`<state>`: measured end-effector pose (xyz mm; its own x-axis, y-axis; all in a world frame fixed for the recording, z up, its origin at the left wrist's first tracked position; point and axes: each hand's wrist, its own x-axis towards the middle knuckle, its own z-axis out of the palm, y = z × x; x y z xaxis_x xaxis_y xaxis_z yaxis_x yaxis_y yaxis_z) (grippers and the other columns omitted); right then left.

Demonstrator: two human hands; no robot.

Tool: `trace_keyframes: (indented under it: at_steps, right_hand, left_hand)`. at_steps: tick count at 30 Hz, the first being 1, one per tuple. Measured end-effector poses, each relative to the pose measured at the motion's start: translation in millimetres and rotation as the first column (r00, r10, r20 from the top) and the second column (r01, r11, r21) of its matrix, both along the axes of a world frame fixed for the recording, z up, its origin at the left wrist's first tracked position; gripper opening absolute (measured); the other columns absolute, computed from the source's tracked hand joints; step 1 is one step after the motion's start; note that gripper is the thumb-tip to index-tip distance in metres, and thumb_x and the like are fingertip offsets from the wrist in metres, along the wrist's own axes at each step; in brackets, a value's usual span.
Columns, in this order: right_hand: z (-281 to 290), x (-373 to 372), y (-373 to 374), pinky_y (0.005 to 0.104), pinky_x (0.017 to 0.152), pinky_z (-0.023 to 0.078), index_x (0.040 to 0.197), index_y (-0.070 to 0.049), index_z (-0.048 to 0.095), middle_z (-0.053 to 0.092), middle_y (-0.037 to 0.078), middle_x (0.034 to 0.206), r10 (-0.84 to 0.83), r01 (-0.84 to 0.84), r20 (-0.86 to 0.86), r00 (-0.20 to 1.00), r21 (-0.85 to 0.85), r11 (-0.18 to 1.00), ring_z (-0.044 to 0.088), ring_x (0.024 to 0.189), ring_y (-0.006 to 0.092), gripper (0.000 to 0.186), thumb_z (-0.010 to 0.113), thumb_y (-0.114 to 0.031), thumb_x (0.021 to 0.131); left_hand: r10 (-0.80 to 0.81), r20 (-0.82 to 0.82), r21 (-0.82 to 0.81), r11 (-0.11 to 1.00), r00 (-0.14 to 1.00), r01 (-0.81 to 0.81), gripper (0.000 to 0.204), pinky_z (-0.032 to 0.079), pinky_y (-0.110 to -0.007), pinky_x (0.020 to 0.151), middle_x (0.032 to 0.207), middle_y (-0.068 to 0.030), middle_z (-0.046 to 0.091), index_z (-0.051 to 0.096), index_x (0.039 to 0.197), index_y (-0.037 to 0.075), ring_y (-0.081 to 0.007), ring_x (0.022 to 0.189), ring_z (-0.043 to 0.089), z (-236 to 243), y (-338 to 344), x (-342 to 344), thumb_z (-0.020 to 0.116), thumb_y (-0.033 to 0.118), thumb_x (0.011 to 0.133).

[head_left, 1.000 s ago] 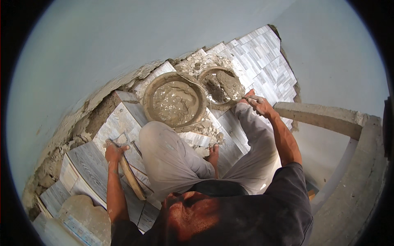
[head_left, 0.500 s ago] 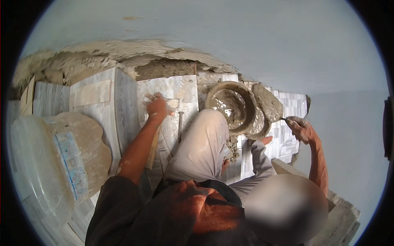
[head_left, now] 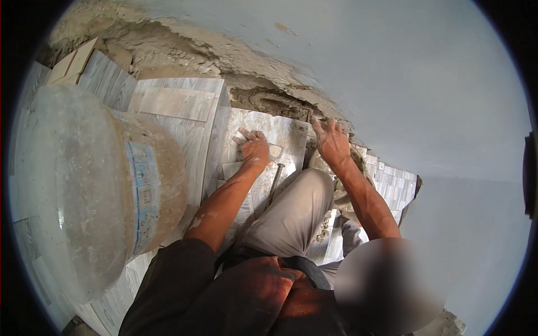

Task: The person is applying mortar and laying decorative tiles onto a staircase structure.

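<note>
My left hand (head_left: 255,150) lies with curled fingers on a small pale tile piece (head_left: 275,151), pressing it against a grey wood-grain floor tile (head_left: 280,130). My right hand (head_left: 332,141) reaches past my bent knee with fingers spread. It touches the far corner of that tile, where rough mortar (head_left: 269,102) runs along the base of the wall. A dark metal tool with a thin shaft (head_left: 274,182) lies on the tile beside my left wrist. A mortar-caked pan (head_left: 336,193) is mostly hidden behind my right forearm.
A large dusty translucent plastic jar (head_left: 95,185) with a label stands close at my left. Laid grey tiles (head_left: 174,112) stretch toward the broken mortar edge, with more tiles (head_left: 395,185) at the right. The pale blue wall (head_left: 403,84) fills the upper right.
My right hand left the mortar pans and came over to the tile's far corner by the wall. My left hand stayed on the tile, and the view swung left toward the jar.
</note>
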<state>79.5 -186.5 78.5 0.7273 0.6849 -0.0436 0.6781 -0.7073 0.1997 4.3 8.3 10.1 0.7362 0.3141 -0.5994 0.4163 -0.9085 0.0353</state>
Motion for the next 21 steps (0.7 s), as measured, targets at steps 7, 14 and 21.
trace_keyframes:
  at_steps: [7, 14, 21]
  right_hand:
    - [24, -6, 24, 0.0400, 0.067, 0.051, 0.133, -0.020, 0.037, 0.048, 0.016, 0.097, -0.047, 0.057, -0.060, 0.997, 0.167, 0.984, 0.059, 0.083, 0.0322, 0.052, 0.048, -0.011, 0.083]
    - [24, -1, 56, 0.0443, 0.076, 0.049, 0.130, -0.024, 0.042, 0.050, 0.012, 0.112, -0.002, 0.003, 0.032, 1.000, -0.029, 1.000, 0.058, 0.091, 0.0333, 0.043, 0.040, -0.012, 0.088]
    - [74, -6, 11, 0.0443, 0.076, 0.051, 0.126, -0.020, 0.047, 0.050, 0.017, 0.116, -0.139, 0.131, -0.076, 0.987, -0.102, 0.986, 0.059, 0.092, 0.0361, 0.043, 0.041, -0.008, 0.084]
  left_hand:
    - [0.048, 0.044, 0.040, 0.998, 0.998, -0.049, 0.105, 0.044, -0.056, 0.086, 0.139, -0.0390, 0.010, 0.024, 0.139, 0.006, -0.0619, 0.121, 0.022, 14, -6, 0, 0.084, 0.034, 0.057]
    - [0.012, -0.010, 0.030, 0.999, 1.000, -0.012, 0.109, 0.043, -0.056, 0.089, 0.141, -0.0380, 0.007, 0.023, 0.141, 0.007, -0.0607, 0.123, 0.018, 1, -2, 0, 0.084, 0.039, 0.055]
    - [0.090, 0.015, 0.047, 0.995, 0.996, -0.090, 0.112, 0.040, -0.059, 0.090, 0.141, -0.0379, 0.003, 0.020, 0.142, 0.011, -0.0608, 0.124, 0.017, -2, -3, 2, 0.085, 0.038, 0.055]
